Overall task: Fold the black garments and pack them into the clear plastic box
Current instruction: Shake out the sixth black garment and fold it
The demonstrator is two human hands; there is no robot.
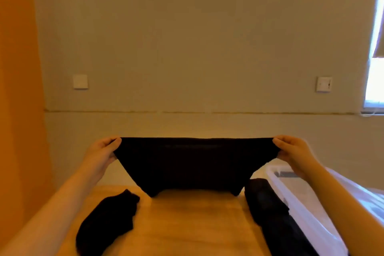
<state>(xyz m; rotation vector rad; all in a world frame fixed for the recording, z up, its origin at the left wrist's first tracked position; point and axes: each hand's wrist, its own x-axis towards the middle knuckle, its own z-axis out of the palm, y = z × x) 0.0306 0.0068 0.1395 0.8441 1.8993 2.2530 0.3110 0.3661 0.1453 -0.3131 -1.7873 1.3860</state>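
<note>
left hand (104, 151) and right hand (291, 151) pinching the top corners of a black garment (195, 164), stretched above the table (193, 224), clear box (311, 203) at right

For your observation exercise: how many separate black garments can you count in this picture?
3: one black garment stretched between the left hand and right hand, one on the table's left, one beside the clear box. More may lie hidden.

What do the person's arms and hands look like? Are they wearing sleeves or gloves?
Both arms are bare right down to the frame's lower edge, with no sleeves showing. The left hand and right hand wear no gloves. No rings, watch or bracelets show on the fingers or wrists.
</note>
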